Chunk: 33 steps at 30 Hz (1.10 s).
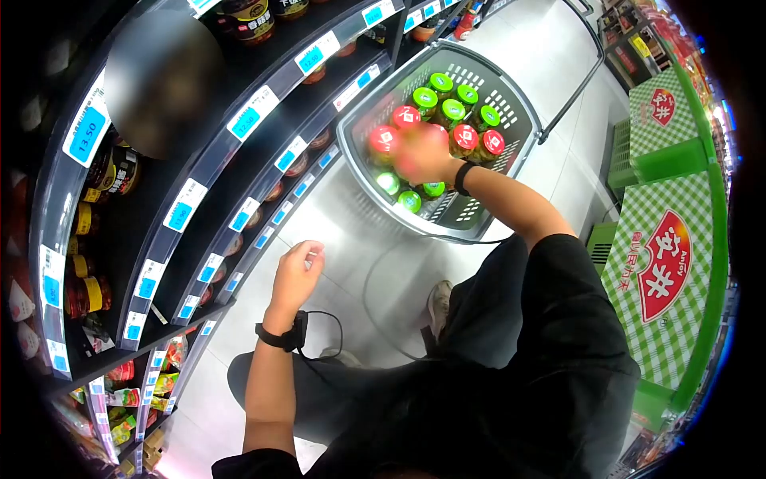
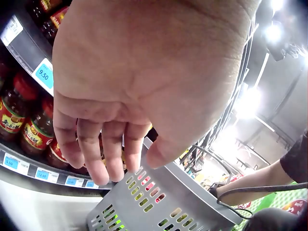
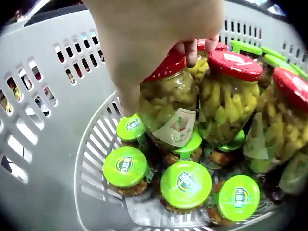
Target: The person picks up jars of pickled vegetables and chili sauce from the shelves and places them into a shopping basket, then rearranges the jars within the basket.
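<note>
My right hand [image 1: 431, 158] reaches into a grey shopping basket [image 3: 53, 139]. In the right wrist view its thumb and fingers grip the red lid of a glass jar [image 3: 169, 108] of pickled vegetables, which leans above green-lidded jars [image 3: 186, 184]. Beside it stand more red-lidded jars [image 3: 228, 98] filled with yellow-green pieces. My left hand [image 1: 297, 271] hangs in the air between the shelf and my body, fingers loosely bent, holding nothing. From the left wrist view the basket's outer wall [image 2: 168, 192] shows beyond those fingertips.
Shelves with blue price tags [image 1: 247, 116] and dark sauce jars [image 2: 36, 132] run along the left. Green checkered display bins [image 1: 662, 279] line the right side. A black cable [image 1: 339, 319] trails from my left wrist. The basket's long handle [image 1: 574, 100] extends over the pale floor tiles.
</note>
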Tool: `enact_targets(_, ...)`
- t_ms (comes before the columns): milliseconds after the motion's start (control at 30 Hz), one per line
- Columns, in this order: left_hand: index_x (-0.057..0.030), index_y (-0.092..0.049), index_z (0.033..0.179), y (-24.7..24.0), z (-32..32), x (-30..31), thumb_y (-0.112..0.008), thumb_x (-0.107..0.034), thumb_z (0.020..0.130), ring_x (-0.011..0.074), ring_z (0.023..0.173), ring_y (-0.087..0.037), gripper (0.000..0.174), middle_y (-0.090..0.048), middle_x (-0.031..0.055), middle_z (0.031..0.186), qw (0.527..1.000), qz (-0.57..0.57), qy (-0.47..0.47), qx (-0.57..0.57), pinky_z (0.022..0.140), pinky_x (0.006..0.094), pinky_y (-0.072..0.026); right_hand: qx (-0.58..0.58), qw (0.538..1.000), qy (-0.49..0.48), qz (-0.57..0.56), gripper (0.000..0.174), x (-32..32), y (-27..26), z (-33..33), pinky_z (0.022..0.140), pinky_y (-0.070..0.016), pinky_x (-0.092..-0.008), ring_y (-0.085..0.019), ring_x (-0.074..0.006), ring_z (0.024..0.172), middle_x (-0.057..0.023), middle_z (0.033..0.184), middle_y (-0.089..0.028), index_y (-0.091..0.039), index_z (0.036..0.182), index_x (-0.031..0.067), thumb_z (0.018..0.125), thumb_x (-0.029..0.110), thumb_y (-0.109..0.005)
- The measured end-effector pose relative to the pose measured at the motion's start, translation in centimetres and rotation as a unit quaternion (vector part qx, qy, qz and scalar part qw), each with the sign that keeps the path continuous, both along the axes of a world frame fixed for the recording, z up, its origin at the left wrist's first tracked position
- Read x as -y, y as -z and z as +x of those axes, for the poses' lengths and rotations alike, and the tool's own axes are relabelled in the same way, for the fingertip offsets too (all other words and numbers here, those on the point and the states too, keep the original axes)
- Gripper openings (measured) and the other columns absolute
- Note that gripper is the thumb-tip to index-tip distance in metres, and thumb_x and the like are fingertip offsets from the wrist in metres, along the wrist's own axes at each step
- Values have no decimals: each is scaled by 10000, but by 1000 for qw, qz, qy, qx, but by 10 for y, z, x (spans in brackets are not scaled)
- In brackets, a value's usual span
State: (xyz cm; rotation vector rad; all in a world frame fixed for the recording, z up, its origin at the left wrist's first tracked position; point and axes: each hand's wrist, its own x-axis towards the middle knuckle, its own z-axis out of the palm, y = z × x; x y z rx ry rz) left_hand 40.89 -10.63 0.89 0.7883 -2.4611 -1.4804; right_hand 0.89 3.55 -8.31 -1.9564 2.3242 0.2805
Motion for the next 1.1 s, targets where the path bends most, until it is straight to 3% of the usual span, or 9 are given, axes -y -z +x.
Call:
enact_targets(133,-2,-676,1056,-2,-1,-1,-656,-80,907,242,822,-713,170,-730,146,1012,1000,-3,7,6,660,334,-529,-21,1000,-10,-2,809,-10,-26,9,972,-438,-494,-530,-302,1196,-81,1165,-622,-542,1259,70,636,451,-890)
enact_targets(333,1,-678,1060,1,-1,1,-654,-77,905,251,831,-716,176,-728,153,1010,1000,-4,9,2,669,336,-534,-40,999,12,-13,830,-13,-19,9,1005,-416,-534,-525,-291,1200,-76,1190,-605,-554,1268,82,628,493,-886)
enact_targets(533,4,-675,1060,-3,-1,1,-657,-79,905,251,832,-716,177,-727,155,1005,1000,-5,10,3,667,337,-537,-24,998,40,45,805,-9,-16,12,1044,-371,-576,-531,-283,1213,-80,1216,-606,-556,1261,81,647,492,-876)
enact_targets(733,8,-674,1059,-4,0,0,-661,-79,901,257,834,-714,180,-727,159,1005,1000,-10,14,8,669,342,-538,-19,999,23,25,762,-9,-15,12,1075,-354,-557,-567,-291,1172,-92,1128,-642,-560,1219,66,645,461,-870)
enact_targets(833,-1,-676,1071,1,0,2,-664,-88,912,226,835,-707,182,-730,131,1006,999,-21,20,13,654,314,-518,-1,1000,-9,20,719,-9,-31,13,1024,-433,-511,-610,-315,1112,-120,1086,-650,-560,1161,53,634,432,-868)
enact_targets(933,-6,-678,1077,5,3,3,-665,-94,918,210,835,-704,183,-732,116,1005,999,-32,24,16,643,301,-508,90,996,26,-6,685,-11,-41,17,870,-536,-482,-661,-359,990,-164,1069,-647,-539,1123,34,632,389,-859)
enact_targets(1033,6,-672,1065,3,0,3,-660,-82,908,256,843,-710,181,-727,151,1015,999,-31,23,25,713,344,-534,159,984,61,-43,679,-8,-50,29,720,-574,-474,-681,-396,871,-194,1047,-638,-515,1123,14,636,351,-848)
enact_targets(1100,13,-668,1059,2,-1,3,-656,-77,903,278,850,-713,180,-725,168,1024,999,-24,23,31,750,366,-547,175,982,58,-42,689,-2,-45,37,709,-575,-485,-678,-407,844,-198,1023,-635,-508,1136,13,631,337,-846)
